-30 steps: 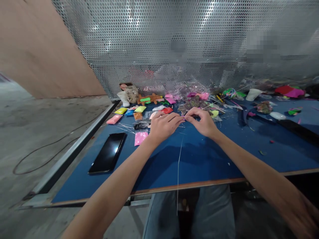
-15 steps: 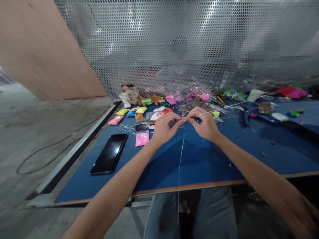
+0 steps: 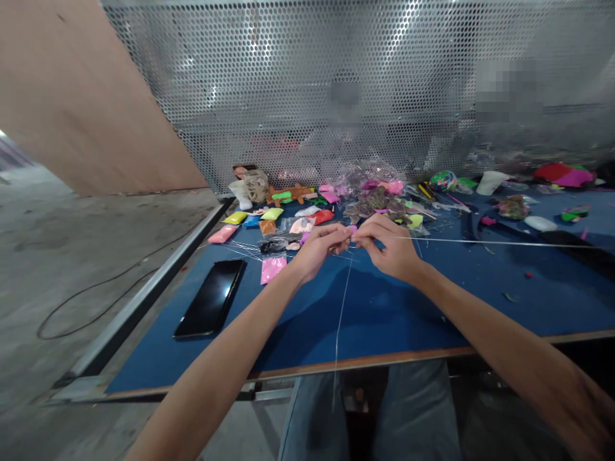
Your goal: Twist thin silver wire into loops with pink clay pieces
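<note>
Over the blue table point(image 3: 307, 346), my left hand point(image 3: 319, 251) is closed, with a small purple piece point(image 3: 354, 229), perhaps modelling clay, at its fingertips. My right hand point(image 3: 388, 248) pinches a thin white wire point(image 3: 504, 242) close to that piece; the wire runs out level to the right, past the wrist. Another thin strand point(image 3: 342, 314) hangs from between the hands, down past the table's front edge. Whether both strands are one wire, and how they meet the purple piece, is hidden by the fingers.
A black phone point(image 3: 211, 298) lies left of my forearm. Behind it are a pink packet point(image 3: 273, 269), yellow packets point(image 3: 273, 214) and loose wires point(image 3: 235, 246). Plastic bags point(image 3: 369, 173) and coloured clay pieces line the perforated metal screen point(image 3: 307, 83). A white lump point(image 3: 541, 223) sits at right.
The wire at right has swung from slanting up and away to nearly level. My left hand has turned, its fingers curling more, and more of the purple piece shows. The hanging strand shifted slightly left.
</note>
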The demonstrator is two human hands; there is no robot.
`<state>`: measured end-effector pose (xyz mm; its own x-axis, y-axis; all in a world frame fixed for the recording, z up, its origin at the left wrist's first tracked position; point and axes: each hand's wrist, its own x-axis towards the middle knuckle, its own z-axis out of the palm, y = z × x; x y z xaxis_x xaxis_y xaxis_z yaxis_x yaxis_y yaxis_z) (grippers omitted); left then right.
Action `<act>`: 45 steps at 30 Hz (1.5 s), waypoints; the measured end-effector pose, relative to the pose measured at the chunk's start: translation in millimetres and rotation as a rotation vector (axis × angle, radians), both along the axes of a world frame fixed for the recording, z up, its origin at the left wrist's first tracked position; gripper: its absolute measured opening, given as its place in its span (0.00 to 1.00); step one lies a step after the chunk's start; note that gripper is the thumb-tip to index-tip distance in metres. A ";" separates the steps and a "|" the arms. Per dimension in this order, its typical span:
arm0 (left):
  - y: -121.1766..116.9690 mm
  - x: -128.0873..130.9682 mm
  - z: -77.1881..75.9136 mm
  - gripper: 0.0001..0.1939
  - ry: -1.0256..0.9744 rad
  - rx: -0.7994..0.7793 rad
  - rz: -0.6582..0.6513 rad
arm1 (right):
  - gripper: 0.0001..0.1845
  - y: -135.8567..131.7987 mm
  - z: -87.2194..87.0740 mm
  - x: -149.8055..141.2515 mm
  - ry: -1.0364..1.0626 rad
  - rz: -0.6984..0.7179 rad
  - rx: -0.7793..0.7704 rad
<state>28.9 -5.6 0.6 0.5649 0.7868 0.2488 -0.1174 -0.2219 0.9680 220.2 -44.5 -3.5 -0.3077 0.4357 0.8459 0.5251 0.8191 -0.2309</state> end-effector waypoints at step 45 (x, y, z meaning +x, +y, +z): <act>-2.3 -2.4 -5.6 0.19 0.161 0.196 0.231 | 0.03 16.1 -8.5 5.0 0.055 -0.092 -0.105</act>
<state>26.5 -8.0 -5.0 0.4217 0.8444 0.3304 0.1082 -0.4086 0.9063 225.2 -28.4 -12.1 -0.2170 0.5466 0.8088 0.5808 0.7382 -0.3431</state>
